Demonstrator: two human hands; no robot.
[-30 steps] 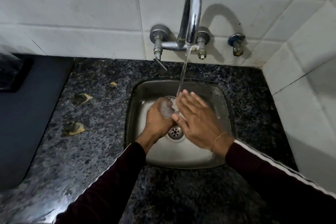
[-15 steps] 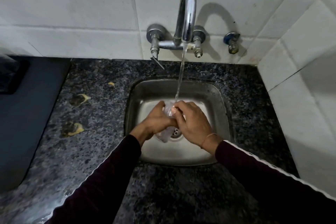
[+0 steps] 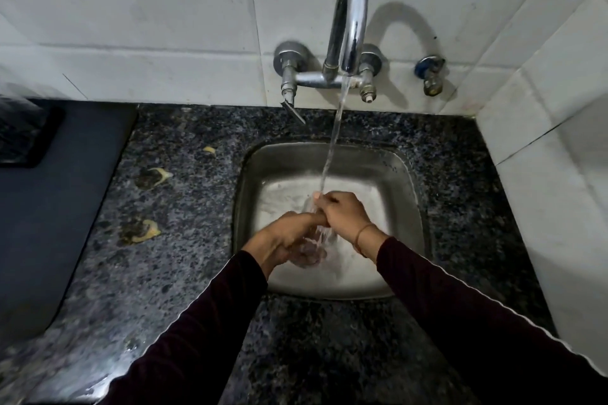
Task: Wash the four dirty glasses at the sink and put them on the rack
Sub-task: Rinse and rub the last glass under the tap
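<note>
A clear glass [image 3: 312, 248] is held over the steel sink [image 3: 404, 174], tilted with its base toward me. My left hand [image 3: 286, 238] wraps its lower body. My right hand [image 3: 342, 210] grips the rim end, fingers curled over it. Water from the chrome tap [image 3: 348, 20] falls onto the glass mouth by my right fingers. No other glasses or a rack are in view.
Dark speckled granite counter [image 3: 184, 273] surrounds the sink, with yellowish scraps [image 3: 144, 230] on its left part. A dark mat [image 3: 49, 207] lies at far left. White tiled walls close the back and right side. A small valve [image 3: 431, 76] sits right of the tap.
My right hand went from flat and open over the glass to curled around its rim. Both hands drew lower in the sink, and the glass now tilts toward me.
</note>
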